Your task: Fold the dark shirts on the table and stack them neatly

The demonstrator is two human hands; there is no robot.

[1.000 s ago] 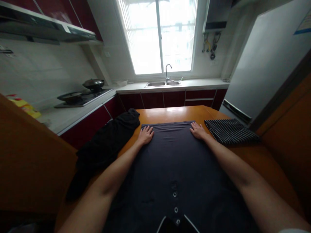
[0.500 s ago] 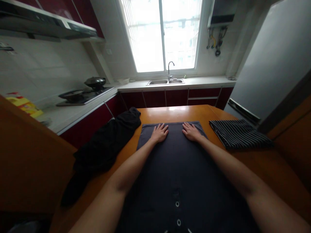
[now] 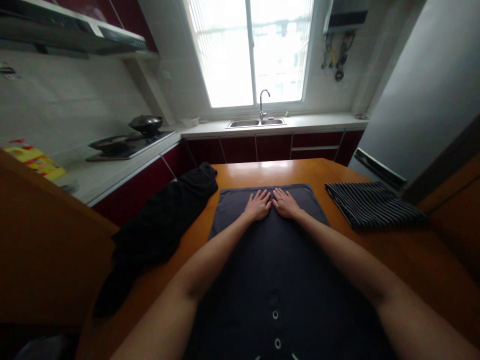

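Observation:
A dark grey-blue cloth garment [image 3: 270,250] lies spread flat on the wooden table, its straight hem toward the far side. Two metal eyelets show on it close to me. Near the hem, my left hand [image 3: 258,205] rests palm down on the fabric, fingers stretched out. Beside it, almost touching, my right hand [image 3: 285,203] also lies flat with fingers extended. Neither hand grips anything. A rumpled black garment [image 3: 165,220] is to the left, and a folded black-and-white striped cloth [image 3: 375,205] lies to the right.
The orange-brown wooden table [image 3: 258,170] bears all the cloth. Beyond it run a counter with a sink [image 3: 243,123] and a faucet [image 3: 261,105]. Pans [image 3: 146,124] sit on the stove at left. A grey refrigerator [image 3: 416,95] stands at right.
Both hands have slid inward across the fabric and are now close together near its middle. The cloth stays spread, and the camera view has shifted slightly.

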